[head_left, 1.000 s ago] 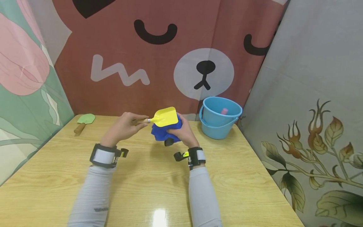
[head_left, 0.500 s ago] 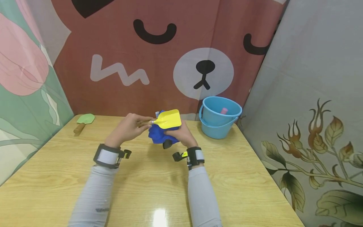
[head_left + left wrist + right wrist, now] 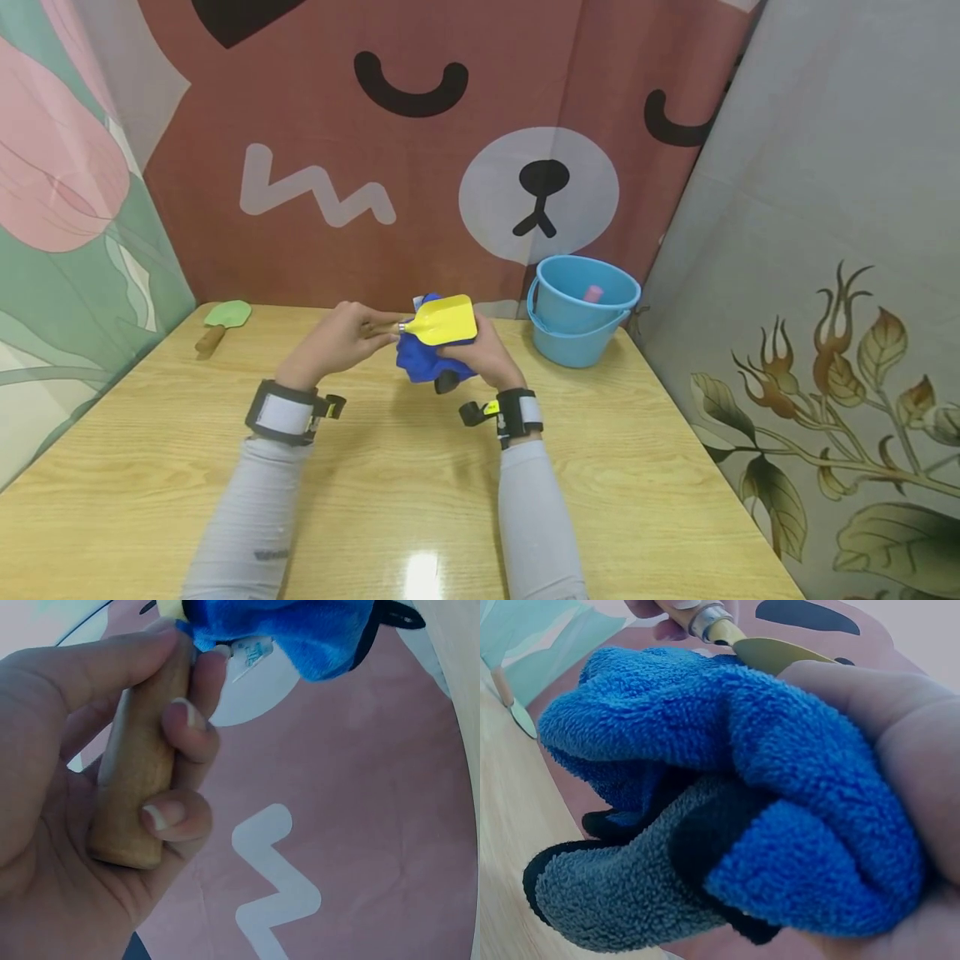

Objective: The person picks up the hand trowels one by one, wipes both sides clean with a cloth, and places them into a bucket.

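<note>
My left hand grips the wooden handle of a small yellow hand shovel, fingers curled round it. The shovel lies roughly level above the table, its blade pointing right. My right hand holds a bunched blue plush cloth under and behind the blade. The cloth also shows a grey side, black edging, and a small white tag in the left wrist view. Most of the right fingers are hidden by the cloth, and I cannot tell how firmly it presses the blade.
A light blue bucket stands at the back right of the wooden table, with a pink object inside. At the back left lies a green hand shovel with a wooden handle. Printed curtains enclose the back and sides.
Since a second ago, the left hand and yellow shovel have shifted slightly right and down. The cloth has shifted slightly down and left; both hands keep their hold.
</note>
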Demonstrator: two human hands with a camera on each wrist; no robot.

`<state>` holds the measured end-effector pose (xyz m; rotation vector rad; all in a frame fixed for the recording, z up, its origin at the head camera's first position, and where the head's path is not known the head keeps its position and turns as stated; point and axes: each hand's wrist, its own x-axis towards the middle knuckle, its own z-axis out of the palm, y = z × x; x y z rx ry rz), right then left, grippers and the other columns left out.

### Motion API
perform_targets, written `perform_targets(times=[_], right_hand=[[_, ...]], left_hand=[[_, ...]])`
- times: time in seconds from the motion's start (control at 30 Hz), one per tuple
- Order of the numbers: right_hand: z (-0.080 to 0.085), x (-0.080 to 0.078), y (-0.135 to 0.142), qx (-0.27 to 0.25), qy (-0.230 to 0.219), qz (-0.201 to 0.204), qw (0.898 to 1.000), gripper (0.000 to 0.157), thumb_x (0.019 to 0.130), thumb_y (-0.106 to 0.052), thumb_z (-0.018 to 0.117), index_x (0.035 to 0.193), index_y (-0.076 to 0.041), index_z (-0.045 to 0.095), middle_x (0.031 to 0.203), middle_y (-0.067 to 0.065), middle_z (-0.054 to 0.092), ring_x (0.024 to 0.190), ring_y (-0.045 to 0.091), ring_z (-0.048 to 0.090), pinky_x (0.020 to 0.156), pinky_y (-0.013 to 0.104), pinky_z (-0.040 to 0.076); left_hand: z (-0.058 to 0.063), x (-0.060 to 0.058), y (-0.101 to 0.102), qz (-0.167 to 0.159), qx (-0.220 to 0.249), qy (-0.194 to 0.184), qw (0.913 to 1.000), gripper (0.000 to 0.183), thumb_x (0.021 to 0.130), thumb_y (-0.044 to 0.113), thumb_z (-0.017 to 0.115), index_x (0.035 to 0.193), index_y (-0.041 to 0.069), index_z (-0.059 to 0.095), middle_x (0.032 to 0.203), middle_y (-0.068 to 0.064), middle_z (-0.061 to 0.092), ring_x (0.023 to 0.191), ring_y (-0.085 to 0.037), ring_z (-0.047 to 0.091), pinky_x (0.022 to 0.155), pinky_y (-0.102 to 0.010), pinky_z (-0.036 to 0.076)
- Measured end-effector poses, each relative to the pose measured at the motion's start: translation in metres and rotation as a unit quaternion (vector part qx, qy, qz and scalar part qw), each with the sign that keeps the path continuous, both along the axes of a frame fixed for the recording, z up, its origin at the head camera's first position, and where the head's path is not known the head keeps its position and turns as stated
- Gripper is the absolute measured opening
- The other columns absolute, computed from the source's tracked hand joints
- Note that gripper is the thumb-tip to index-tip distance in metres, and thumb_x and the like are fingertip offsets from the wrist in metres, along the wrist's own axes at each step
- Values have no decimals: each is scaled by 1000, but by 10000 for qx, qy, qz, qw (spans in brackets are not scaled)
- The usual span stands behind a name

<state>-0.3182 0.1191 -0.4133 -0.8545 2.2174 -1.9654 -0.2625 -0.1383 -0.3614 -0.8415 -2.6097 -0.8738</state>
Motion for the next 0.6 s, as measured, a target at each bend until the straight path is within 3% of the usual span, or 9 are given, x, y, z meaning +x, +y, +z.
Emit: perform_targets(times=[0.07,0.2,0.33,0.43,0.6], right_hand=[[0,-1,0,54,-21,-24,10000,67,80,1,82,139,-10,53,129,13,62,119,28,61,105,47,50],[-1,-3,0,47,-12,25,10000,77,79,1,82,147,-15,49,134,13,59,124,31,57,107,50,48],[-1,-4,1,40,-120,-44,9999,83,80,0,82,151,-18,44,138,12,56,129,32,54,108,51,47],[0,-3,1,95,-180,-184,9996,85,80,-2,82,153,-19,42,141,12,54,132,33,52,108,52,47],[2,-1,4,195,-228,-321,9990,86,80,-7,82,154,-22,41,146,13,51,135,36,49,108,55,46]], left_hand=[[1,1,-2,58,-34,-116,9999,35,95,14,73,130,8,70,55,2,53,43,-9,29,48,-26,35],[2,2,-6,130,-51,-228,9996,33,95,16,73,127,6,72,80,-8,75,51,-10,49,56,-28,45],[2,2,-9,153,-45,-281,9995,33,96,16,72,127,4,72,110,-13,77,79,-17,73,69,-35,56],[3,2,-12,158,-25,-324,9993,34,97,17,71,128,3,71,115,-14,75,94,-24,76,80,-43,61],[4,3,-15,269,10,-337,9991,33,96,18,72,127,5,72,117,-14,74,102,-29,74,89,-49,59]])
